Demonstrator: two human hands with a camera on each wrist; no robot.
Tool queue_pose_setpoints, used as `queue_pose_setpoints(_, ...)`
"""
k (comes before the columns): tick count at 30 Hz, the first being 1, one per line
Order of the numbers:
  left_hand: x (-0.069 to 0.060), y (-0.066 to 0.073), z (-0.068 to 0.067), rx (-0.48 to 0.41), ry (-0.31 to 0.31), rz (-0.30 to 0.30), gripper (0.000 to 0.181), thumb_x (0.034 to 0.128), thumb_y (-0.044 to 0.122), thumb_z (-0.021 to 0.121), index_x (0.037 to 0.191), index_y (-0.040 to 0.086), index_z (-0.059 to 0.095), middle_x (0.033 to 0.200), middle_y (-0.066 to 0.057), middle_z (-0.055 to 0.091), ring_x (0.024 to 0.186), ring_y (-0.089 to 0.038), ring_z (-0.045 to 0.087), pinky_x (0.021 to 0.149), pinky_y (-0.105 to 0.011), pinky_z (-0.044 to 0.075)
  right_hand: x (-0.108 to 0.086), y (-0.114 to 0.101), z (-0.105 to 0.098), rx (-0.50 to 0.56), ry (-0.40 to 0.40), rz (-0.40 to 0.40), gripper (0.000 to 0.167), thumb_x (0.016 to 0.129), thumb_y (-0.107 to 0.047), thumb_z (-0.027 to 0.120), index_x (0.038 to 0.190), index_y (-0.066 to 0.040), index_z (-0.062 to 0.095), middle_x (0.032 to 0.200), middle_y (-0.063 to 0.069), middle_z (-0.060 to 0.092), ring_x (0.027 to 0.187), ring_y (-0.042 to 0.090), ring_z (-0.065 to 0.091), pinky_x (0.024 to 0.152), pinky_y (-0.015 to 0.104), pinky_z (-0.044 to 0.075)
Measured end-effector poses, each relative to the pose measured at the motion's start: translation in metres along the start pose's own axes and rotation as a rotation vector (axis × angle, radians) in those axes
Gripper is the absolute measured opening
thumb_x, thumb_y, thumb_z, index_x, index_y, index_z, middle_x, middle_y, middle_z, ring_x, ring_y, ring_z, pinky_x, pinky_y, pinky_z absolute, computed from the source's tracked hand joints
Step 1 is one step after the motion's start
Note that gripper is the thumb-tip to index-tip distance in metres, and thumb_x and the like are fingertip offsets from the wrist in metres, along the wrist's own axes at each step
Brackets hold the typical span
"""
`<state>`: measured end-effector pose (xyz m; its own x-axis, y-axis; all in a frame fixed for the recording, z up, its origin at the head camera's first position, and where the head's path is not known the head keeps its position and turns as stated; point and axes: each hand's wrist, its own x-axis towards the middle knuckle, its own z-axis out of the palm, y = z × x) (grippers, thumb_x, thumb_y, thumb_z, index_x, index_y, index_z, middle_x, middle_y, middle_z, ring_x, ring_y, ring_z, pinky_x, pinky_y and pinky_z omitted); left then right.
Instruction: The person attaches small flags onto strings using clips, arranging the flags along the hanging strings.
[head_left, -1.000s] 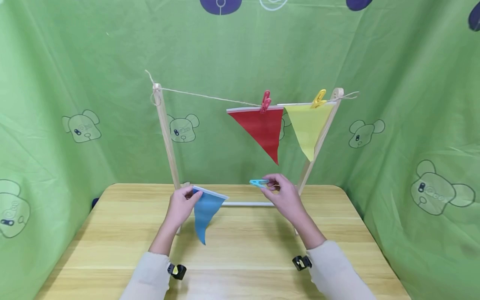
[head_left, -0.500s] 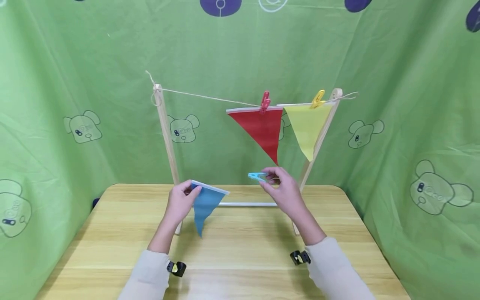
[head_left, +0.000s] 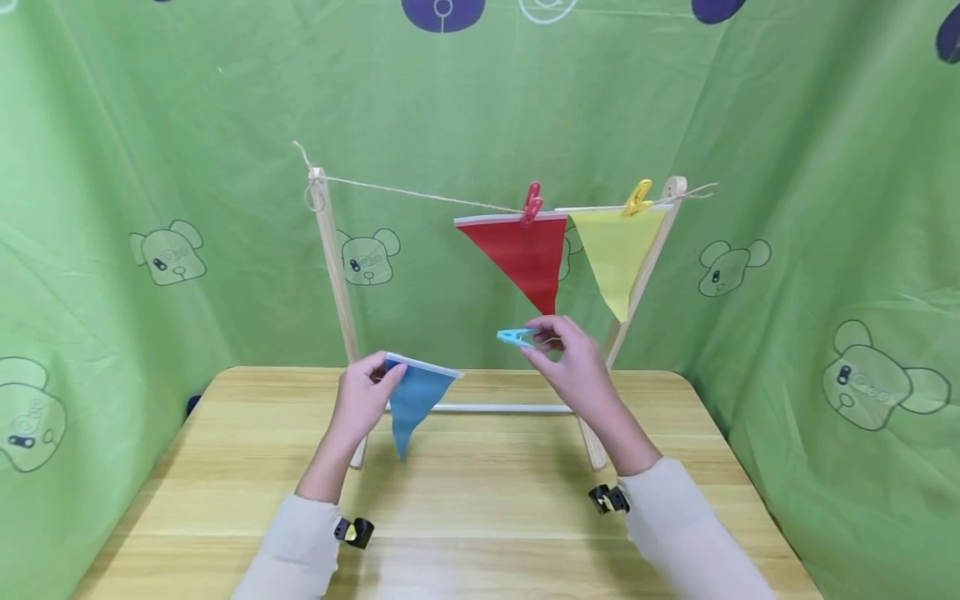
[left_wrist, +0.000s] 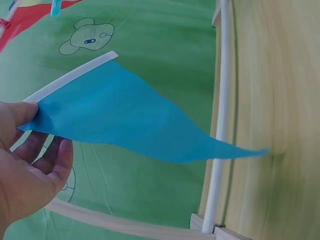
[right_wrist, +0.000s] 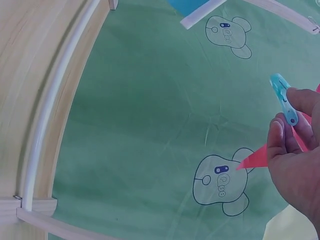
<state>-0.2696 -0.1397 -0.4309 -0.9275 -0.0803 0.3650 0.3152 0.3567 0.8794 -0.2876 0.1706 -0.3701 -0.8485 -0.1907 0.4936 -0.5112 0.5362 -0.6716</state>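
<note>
My left hand (head_left: 363, 396) pinches the upper left corner of a blue triangular flag (head_left: 418, 398), which has a white top edge and hangs point down above the table. In the left wrist view the flag (left_wrist: 125, 115) spreads out from the thumb. Between thumb and fingers my right hand (head_left: 573, 358) holds a light blue clothespin (head_left: 514, 337), tip toward the left. A red flag (head_left: 525, 254) hangs from the string (head_left: 420, 195) by a red clothespin (head_left: 532, 204). Beside it a yellow flag (head_left: 618, 254) hangs by a yellow clothespin (head_left: 637, 198).
Two wooden posts (head_left: 335, 275) carry the string, and a white rod (head_left: 487, 408) joins them low down. The frame stands on a wooden table (head_left: 465, 517). Behind and at both sides hangs a green curtain (head_left: 450, 100) with printed bear heads.
Both hands have risen, the left with the blue flag and the right with the light blue clothespin. The right hand now overlaps the red flag's lower tip. The hanging flags stay in place.
</note>
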Motion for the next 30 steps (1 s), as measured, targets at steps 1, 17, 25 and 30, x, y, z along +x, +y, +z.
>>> queue_pose_setpoints(1, 0.001, 0.001, 0.0, -0.007, 0.002, 0.005, 0.011, 0.0974, 0.012, 0.071, 0.092, 0.002, 0.074, 0.077, -0.013, 0.064, 0.07, -0.018, 0.054, 0.06, -0.022, 0.048, 0.001, -0.001, 0.0, -0.009, -0.002, -0.003, 0.034, 0.09, -0.004, 0.079, 0.12, 0.0, 0.064, 0.11, 0.012, 0.067, 0.102, 0.029, 0.067, 0.092, 0.044, 0.061)
queue_pose_setpoints(17, 0.019, 0.022, -0.009, -0.007, 0.038, 0.088, 0.012, 0.0978, 0.011, 0.07, 0.091, 0.002, 0.072, 0.071, -0.007, 0.052, 0.065, -0.018, 0.046, 0.057, -0.023, 0.04, 0.019, -0.024, -0.01, -0.09, 0.009, -0.124, 0.036, 0.091, -0.003, 0.078, 0.123, -0.002, 0.063, 0.112, 0.012, 0.064, 0.099, 0.025, 0.066, 0.089, 0.042, 0.061)
queue_pose_setpoints(25, 0.028, 0.033, -0.02, -0.039, 0.051, 0.1, 0.014, 0.1, 0.013, 0.067, 0.098, 0.0, 0.072, 0.08, -0.01, 0.06, 0.072, -0.02, 0.051, 0.063, -0.023, 0.046, 0.028, -0.035, -0.012, -0.111, 0.031, -0.175, 0.037, 0.09, -0.004, 0.079, 0.124, -0.004, 0.064, 0.112, 0.011, 0.065, 0.097, 0.023, 0.064, 0.083, 0.038, 0.059)
queue_pose_setpoints(30, 0.031, 0.034, -0.024, -0.062, 0.063, 0.088, 0.017, 0.101, 0.015, 0.067, 0.097, -0.001, 0.071, 0.08, -0.011, 0.059, 0.074, -0.02, 0.051, 0.064, -0.023, 0.046, 0.031, -0.038, -0.012, -0.108, 0.031, -0.179, 0.039, 0.09, -0.003, 0.079, 0.126, -0.004, 0.063, 0.113, 0.011, 0.064, 0.097, 0.025, 0.064, 0.084, 0.039, 0.061)
